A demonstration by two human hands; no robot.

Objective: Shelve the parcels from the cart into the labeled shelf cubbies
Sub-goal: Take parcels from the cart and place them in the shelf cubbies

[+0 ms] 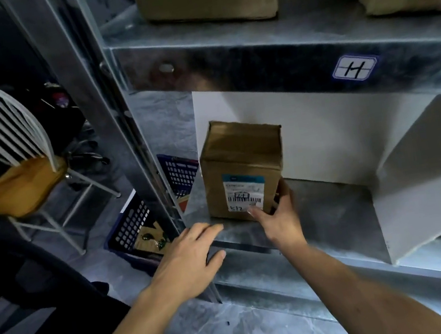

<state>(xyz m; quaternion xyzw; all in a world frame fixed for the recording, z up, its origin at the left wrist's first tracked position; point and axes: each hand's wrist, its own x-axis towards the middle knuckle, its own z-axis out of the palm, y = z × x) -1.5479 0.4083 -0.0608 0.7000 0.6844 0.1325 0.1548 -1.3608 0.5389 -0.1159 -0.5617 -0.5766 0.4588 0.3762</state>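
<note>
**Parcel in the H cubby, held by one low corner**

The left hand (190,255) lies flat on the front edge of the shelf (329,207) beside the upright post (109,126), fingers straight, holding nothing. The brown parcel (241,157) stands upright near the shelf's front-left corner, below the H label (355,67). The right hand (279,215) grips its lower right corner, thumb on the front sticker and fingers round the side. A push from so low and off-centre could twist the tall box, or tip it off the front edge.
</note>
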